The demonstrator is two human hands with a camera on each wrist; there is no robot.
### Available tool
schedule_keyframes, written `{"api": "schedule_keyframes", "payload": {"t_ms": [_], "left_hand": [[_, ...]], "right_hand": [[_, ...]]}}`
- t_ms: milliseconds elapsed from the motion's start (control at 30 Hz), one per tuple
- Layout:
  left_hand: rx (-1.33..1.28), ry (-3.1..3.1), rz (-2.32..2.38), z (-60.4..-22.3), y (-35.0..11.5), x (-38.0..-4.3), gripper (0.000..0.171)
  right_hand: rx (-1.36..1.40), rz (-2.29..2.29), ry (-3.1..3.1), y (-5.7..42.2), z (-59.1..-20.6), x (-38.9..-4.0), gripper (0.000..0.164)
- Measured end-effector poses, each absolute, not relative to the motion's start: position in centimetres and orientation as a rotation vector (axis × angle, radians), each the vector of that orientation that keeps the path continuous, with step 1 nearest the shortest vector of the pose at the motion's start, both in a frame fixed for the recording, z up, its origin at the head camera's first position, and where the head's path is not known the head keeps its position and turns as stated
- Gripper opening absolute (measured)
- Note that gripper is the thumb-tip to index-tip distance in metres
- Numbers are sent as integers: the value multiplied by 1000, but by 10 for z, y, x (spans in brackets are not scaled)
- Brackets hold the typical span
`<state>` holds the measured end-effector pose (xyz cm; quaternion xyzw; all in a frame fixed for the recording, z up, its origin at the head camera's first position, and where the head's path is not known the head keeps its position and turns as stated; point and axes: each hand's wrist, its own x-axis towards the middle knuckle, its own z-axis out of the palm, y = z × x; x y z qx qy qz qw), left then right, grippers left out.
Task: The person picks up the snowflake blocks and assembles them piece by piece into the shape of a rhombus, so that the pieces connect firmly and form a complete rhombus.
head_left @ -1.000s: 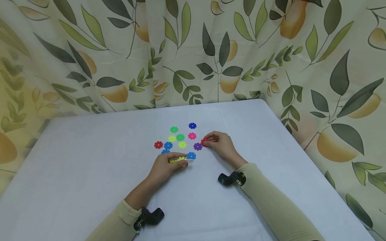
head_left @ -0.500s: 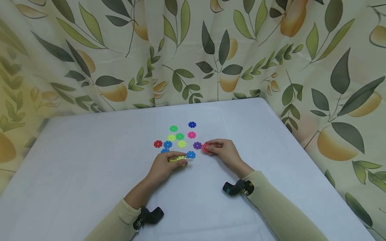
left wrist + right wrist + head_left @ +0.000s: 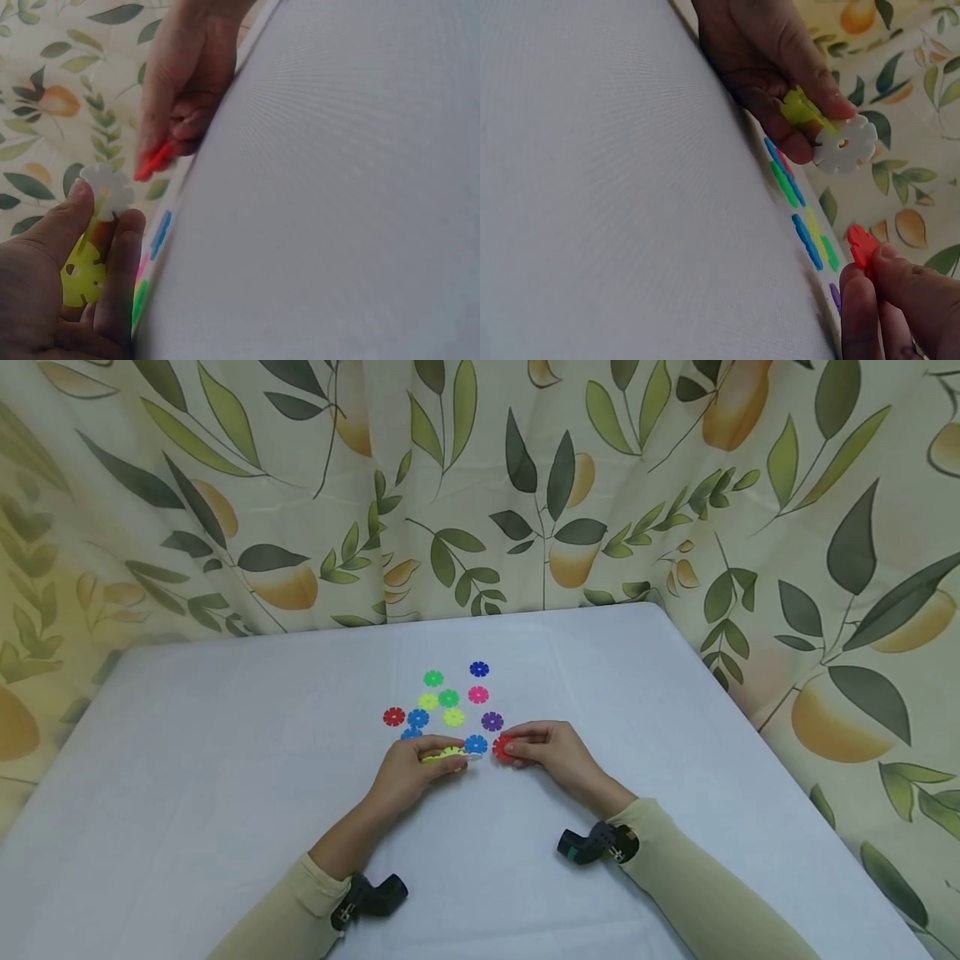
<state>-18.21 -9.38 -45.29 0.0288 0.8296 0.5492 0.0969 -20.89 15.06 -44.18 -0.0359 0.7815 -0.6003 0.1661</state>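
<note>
My left hand (image 3: 405, 777) grips a small joined piece of notched plastic discs. In the left wrist view, a yellow disc (image 3: 84, 279) lies within its fingers, and a white disc (image 3: 109, 189) sticks out beyond the thumb tip. To the right, thumb and fingers of my right hand (image 3: 561, 758) pinch a single red notched disc (image 3: 500, 749) by its edge. The red disc is held a short way apart from the white one. Between the hands, a light blue disc (image 3: 476, 744) lies on the table just behind them.
Several loose discs lie beyond the hands on the white-covered table (image 3: 225, 760). Among them are a purple disc (image 3: 492, 721), a pink disc (image 3: 478, 694), a dark blue disc (image 3: 479, 669) and a red disc (image 3: 393, 717). A leaf-patterned curtain (image 3: 465, 485) hangs behind.
My right hand has drawn the red disc from beside the purple disc toward me and slightly left, closer to the left hand. The left hand stays in place with its joined discs.
</note>
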Motion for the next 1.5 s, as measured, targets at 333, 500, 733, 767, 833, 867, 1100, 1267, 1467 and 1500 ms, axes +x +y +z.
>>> {"api": "schedule_keyframes", "payload": {"t_ms": [333, 500, 733, 767, 833, 867, 1100, 1267, 1467, 1500], "left_hand": [[101, 2461, 1634, -454, -94, -183, 30], [113, 2471, 1628, -454, -95, -184, 30], [124, 2495, 1600, -453, -94, -183, 31], [131, 2499, 1599, -453, -94, -183, 31], [126, 2499, 1600, -452, -93, -183, 31], [125, 2502, 1599, -452, -93, -183, 30], [104, 2522, 1581, -452, -92, -181, 29], [100, 2529, 1572, -451, -92, -180, 28], [102, 2525, 1569, -451, -92, -180, 27], [110, 2528, 1568, -451, -93, -180, 27]], "right_hand": [[-122, -1706, 2185, 146, -440, -205, 27], [-144, -1714, 2166, 144, -439, -204, 26], [-149, -1729, 2147, 142, -437, -202, 27], [-146, -1736, 2147, 142, -437, -202, 27], [-139, -1744, 2149, 142, -436, -201, 27], [-139, -1743, 2152, 141, -436, -201, 27], [-135, -1725, 2171, 140, -434, -200, 25], [-131, -1698, 2172, 138, -434, -199, 25], [-141, -1713, 2159, 136, -435, -199, 24], [-147, -1710, 2160, 136, -435, -199, 24]]}}
